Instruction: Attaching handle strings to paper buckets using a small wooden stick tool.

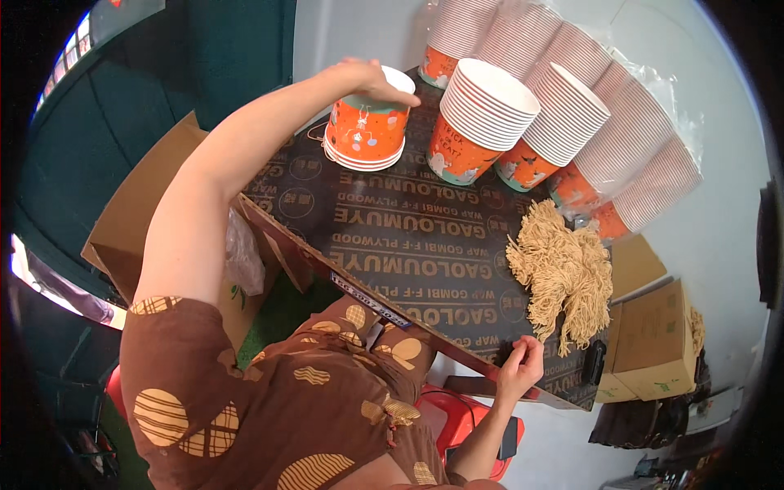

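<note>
My left hand reaches across the upper part of an upside-down stack of orange paper buckets. Its fingers stretch past the stack's right side, and part of the hand is blurred. White rims show at the bottom of this stack, and a thin cord loop sticks out at its left. At the table's front edge my right hand is closed with the fingertips together; whatever they may pinch is too small to make out. Just beyond it lies a heap of tan cords.
Two upright stacks of orange buckets stand at the back of the dark plywood table. Behind them are plastic-wrapped bucket stacks. Cardboard boxes flank the table. A red stool is below its front edge.
</note>
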A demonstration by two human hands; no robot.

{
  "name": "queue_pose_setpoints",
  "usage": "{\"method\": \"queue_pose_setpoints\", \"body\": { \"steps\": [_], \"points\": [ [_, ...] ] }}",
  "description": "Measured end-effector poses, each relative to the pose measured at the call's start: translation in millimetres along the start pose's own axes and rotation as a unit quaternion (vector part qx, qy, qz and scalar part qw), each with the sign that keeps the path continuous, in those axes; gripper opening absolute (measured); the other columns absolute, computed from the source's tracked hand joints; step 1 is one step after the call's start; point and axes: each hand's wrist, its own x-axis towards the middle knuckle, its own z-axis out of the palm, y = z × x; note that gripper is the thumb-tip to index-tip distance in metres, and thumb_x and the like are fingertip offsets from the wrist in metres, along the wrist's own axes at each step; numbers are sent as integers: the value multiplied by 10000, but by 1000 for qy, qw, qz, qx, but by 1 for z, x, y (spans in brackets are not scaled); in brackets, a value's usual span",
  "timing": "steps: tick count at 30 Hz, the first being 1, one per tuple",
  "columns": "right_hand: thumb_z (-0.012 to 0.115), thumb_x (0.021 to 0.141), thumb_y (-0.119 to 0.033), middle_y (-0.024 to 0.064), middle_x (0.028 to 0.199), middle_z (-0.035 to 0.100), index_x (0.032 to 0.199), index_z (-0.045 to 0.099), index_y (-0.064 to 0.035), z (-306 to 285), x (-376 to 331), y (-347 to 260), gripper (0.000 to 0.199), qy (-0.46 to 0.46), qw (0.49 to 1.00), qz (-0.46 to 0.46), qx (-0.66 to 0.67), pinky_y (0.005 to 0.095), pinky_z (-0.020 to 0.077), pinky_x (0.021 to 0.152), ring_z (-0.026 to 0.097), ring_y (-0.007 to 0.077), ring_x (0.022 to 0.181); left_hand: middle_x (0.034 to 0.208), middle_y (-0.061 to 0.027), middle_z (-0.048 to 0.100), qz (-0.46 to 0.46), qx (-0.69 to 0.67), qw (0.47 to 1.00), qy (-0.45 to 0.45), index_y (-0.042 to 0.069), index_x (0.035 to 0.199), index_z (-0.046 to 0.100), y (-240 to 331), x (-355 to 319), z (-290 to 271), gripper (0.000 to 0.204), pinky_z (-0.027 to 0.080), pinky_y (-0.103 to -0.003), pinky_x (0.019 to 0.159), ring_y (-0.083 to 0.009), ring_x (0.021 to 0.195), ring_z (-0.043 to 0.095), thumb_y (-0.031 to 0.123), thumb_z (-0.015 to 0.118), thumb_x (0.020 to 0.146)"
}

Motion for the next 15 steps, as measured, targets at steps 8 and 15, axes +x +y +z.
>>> {"method": "queue_pose_setpoints", "body": {
  "steps": [8, 15],
  "points": [
    [561, 848, 23, 110, 767, 620, 916, 611, -2, -1, 1, 3, 88, -3, 1000, -23, -6, 338, 479, 619, 610, 240, 661, 1258, -336, 502, -24, -5, 999, 43, -73, 1349, 444, 9, 1, 0, 1279, 419, -459, 968, -422, 1185, 499, 841, 627, 473],
    [562, 841, 31, 111, 764, 617, 914, 610, -1, 1, 0, 3, 94, 7, 999, -32, -14, 341, 481, 619, 614, 252, 666, 1264, -344, 479, -11, -46, 997, 66, -52, 1345, 439, 21, -6, -15, 1195, 416, -487, 961, -447, 1166, 479, 784, 644, 515]
  ]
}}
